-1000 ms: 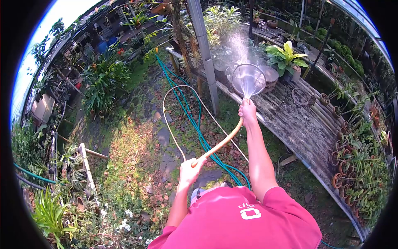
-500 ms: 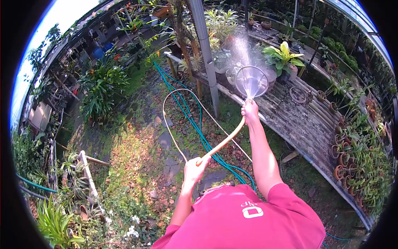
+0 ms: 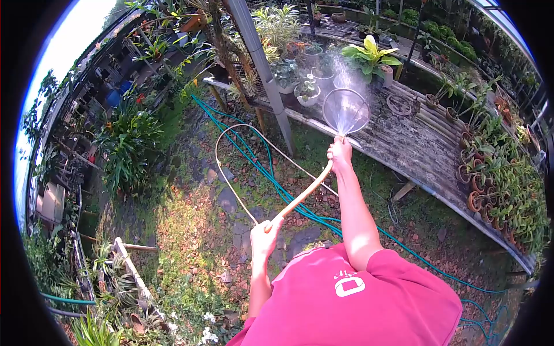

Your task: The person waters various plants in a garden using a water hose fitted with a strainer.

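Note:
My right hand, arm stretched forward, is closed round the end of a tan garden hose. Just beyond the fist flares a round, see-through, cone-shaped spray head, with water spraying out of it. Lower down, my left hand is wrapped round the same hose, which loops away over the ground. The spray falls towards a potted plant with yellow-green leaves and several pots beside it, among them a white pot. Mist partly hides the pots behind the spray head.
A long weathered bench carries the pots, with many potted plants crowded at its right end. A grey post stands at its near edge. Green hoses cross the mossy, stony ground. Leafy plants grow on the left.
The view has turned slightly right, so the surroundings shift left. The spray now falls nearer the yellow-green plant, and pots to its left show more clearly. Both hands keep their hold.

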